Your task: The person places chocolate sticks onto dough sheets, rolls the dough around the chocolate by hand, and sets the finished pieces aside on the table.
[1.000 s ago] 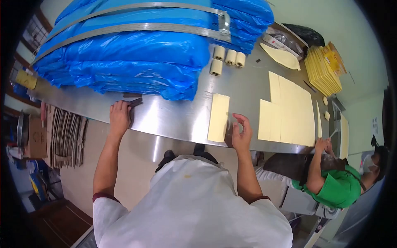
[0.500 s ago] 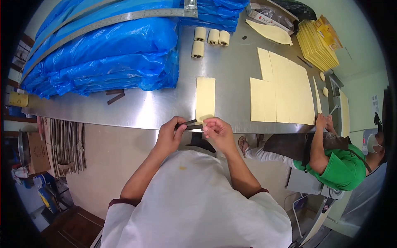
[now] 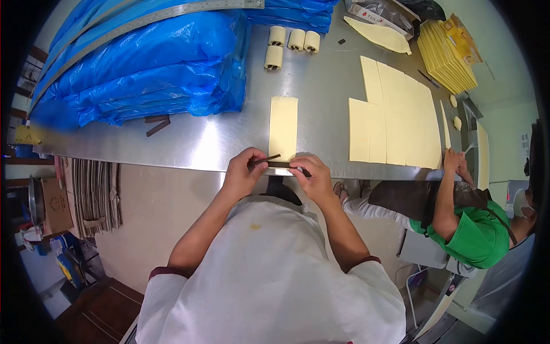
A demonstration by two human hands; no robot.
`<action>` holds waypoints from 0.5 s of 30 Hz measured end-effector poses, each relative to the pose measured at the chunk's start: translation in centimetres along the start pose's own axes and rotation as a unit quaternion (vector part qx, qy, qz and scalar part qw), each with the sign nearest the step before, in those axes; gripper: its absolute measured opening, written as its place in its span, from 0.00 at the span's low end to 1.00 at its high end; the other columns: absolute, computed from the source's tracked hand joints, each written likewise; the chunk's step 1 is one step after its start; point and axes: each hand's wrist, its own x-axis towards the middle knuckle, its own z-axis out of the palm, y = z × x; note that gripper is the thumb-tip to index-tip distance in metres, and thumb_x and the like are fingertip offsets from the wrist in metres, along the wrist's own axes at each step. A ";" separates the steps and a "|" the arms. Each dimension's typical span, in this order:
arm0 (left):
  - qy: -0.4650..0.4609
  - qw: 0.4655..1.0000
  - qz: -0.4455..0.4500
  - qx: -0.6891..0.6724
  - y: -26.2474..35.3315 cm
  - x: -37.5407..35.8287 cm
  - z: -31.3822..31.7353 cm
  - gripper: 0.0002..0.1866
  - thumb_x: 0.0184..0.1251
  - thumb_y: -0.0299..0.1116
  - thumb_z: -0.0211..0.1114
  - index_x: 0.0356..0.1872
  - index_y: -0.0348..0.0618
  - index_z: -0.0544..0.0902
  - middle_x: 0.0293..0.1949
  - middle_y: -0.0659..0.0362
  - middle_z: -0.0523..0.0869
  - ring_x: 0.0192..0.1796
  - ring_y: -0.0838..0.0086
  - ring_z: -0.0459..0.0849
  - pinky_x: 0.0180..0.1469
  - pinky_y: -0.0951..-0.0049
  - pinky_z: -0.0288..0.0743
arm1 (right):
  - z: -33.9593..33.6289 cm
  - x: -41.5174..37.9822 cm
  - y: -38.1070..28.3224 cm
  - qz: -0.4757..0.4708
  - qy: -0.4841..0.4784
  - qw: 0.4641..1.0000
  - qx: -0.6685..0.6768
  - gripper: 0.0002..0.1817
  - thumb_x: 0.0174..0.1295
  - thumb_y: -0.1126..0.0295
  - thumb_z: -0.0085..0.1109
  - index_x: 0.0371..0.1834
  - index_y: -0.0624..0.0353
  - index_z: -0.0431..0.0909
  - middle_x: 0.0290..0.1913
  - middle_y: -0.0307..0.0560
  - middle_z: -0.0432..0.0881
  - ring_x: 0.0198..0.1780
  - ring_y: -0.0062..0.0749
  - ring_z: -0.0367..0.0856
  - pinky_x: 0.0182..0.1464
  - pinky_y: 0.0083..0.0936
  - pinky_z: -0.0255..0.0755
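A pale dough strip [image 3: 283, 127] lies lengthwise on the metal table, its near end at the front edge. My left hand [image 3: 245, 169] is closed on dark sticks [image 3: 268, 159], one of them slanting up over the strip. My right hand [image 3: 313, 175] pinches the right end of another dark stick [image 3: 279, 165], which lies level across the strip's near end and reaches to my left fingers. Beyond the strip, several rolled dough pieces [image 3: 274, 57] with dark ends showing stand together.
Blue plastic-covered stacks [image 3: 172, 69] fill the left, with a metal ruler [image 3: 172, 12] on top. More dark sticks [image 3: 157, 127] lie before them. Cut dough sheets [image 3: 395, 114] are at right. A co-worker in green [image 3: 478, 235] has hands [image 3: 455, 163] at the table's right edge.
The level stick now lies across the strip's near end, and my right hand has moved outward to its right end. The view has shifted slightly.
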 end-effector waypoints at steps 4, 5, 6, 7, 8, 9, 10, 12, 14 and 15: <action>0.013 0.998 0.056 0.026 0.9 -0.4 0.7 0.07 0.69 0.23 0.70 0.43 0.35 0.81 0.36 0.61 0.86 0.38 0.81 0.83 0.42 0.79 0.77 | -0.1 -0.8 -0.3 0.076 0.033 0.996 0.043 0.07 0.60 0.78 0.70 0.41 0.62 0.85 0.37 0.45 0.85 0.37 0.30 0.84 0.33 0.23 0.76; 0.014 0.998 0.059 0.018 0.9 -0.4 0.7 0.07 0.69 0.23 0.70 0.43 0.35 0.81 0.35 0.61 0.86 0.38 0.80 0.83 0.42 0.78 0.77 | -0.2 -0.7 -0.5 0.095 0.023 0.994 0.047 0.07 0.60 0.78 0.70 0.41 0.62 0.85 0.37 0.45 0.85 0.35 0.29 0.83 0.33 0.23 0.76; 0.014 0.998 0.061 0.009 0.9 -0.4 0.8 0.07 0.69 0.23 0.70 0.44 0.35 0.82 0.35 0.61 0.86 0.37 0.80 0.83 0.42 0.78 0.77 | -0.5 -0.6 -1.0 0.114 0.014 0.992 0.051 0.07 0.61 0.78 0.70 0.42 0.62 0.85 0.37 0.45 0.85 0.33 0.29 0.83 0.32 0.22 0.76; 0.017 0.999 0.044 0.011 0.8 -0.4 0.9 0.07 0.69 0.23 0.70 0.44 0.35 0.82 0.35 0.60 0.86 0.37 0.80 0.84 0.41 0.77 0.77 | -0.7 -0.4 -1.2 0.133 0.005 0.990 0.054 0.07 0.61 0.78 0.70 0.42 0.63 0.85 0.36 0.45 0.84 0.31 0.28 0.82 0.31 0.22 0.75; 0.019 0.999 0.027 0.013 0.7 -0.4 0.9 0.07 0.68 0.23 0.70 0.44 0.35 0.82 0.34 0.59 0.87 0.37 0.79 0.84 0.41 0.77 0.77 | -0.6 -0.4 -1.2 0.149 0.001 0.987 0.056 0.07 0.61 0.78 0.69 0.42 0.63 0.86 0.37 0.45 0.84 0.30 0.28 0.81 0.31 0.22 0.75; 0.022 1.000 0.010 0.015 0.8 -0.3 1.0 0.07 0.68 0.23 0.70 0.44 0.35 0.82 0.34 0.59 0.87 0.37 0.79 0.84 0.41 0.76 0.77 | -0.5 -0.4 -1.2 0.164 -0.002 0.985 0.058 0.07 0.62 0.78 0.69 0.42 0.63 0.86 0.37 0.45 0.84 0.28 0.28 0.81 0.32 0.22 0.75; 0.027 0.999 0.013 0.034 1.0 -0.2 1.0 0.07 0.68 0.23 0.70 0.43 0.35 0.82 0.34 0.58 0.87 0.36 0.78 0.84 0.41 0.75 0.78 | -0.4 -0.3 -1.3 0.179 -0.006 0.982 0.060 0.07 0.62 0.77 0.69 0.43 0.63 0.86 0.38 0.46 0.84 0.27 0.27 0.80 0.32 0.22 0.75; 0.038 0.996 0.021 0.072 1.7 0.1 1.1 0.07 0.67 0.24 0.71 0.42 0.35 0.83 0.34 0.56 0.87 0.35 0.76 0.85 0.41 0.74 0.78 | -0.6 -0.3 -1.3 0.183 -0.016 0.982 0.033 0.07 0.62 0.77 0.69 0.43 0.63 0.86 0.38 0.46 0.84 0.28 0.28 0.81 0.32 0.22 0.76; 0.048 0.993 0.034 0.100 1.6 0.4 1.2 0.08 0.65 0.24 0.71 0.42 0.35 0.83 0.35 0.52 0.87 0.36 0.67 0.87 0.41 0.70 0.79 | -0.6 -0.2 -1.3 0.184 -0.019 0.983 0.013 0.07 0.62 0.77 0.69 0.43 0.63 0.86 0.38 0.46 0.84 0.28 0.29 0.82 0.32 0.23 0.76; 0.053 0.991 0.040 0.114 1.5 0.5 1.2 0.08 0.64 0.24 0.71 0.41 0.36 0.83 0.35 0.50 0.87 0.36 0.63 0.88 0.41 0.67 0.80 | -0.6 -0.2 -1.4 0.185 -0.017 0.982 0.006 0.07 0.62 0.77 0.69 0.42 0.63 0.86 0.38 0.47 0.84 0.28 0.29 0.82 0.32 0.24 0.77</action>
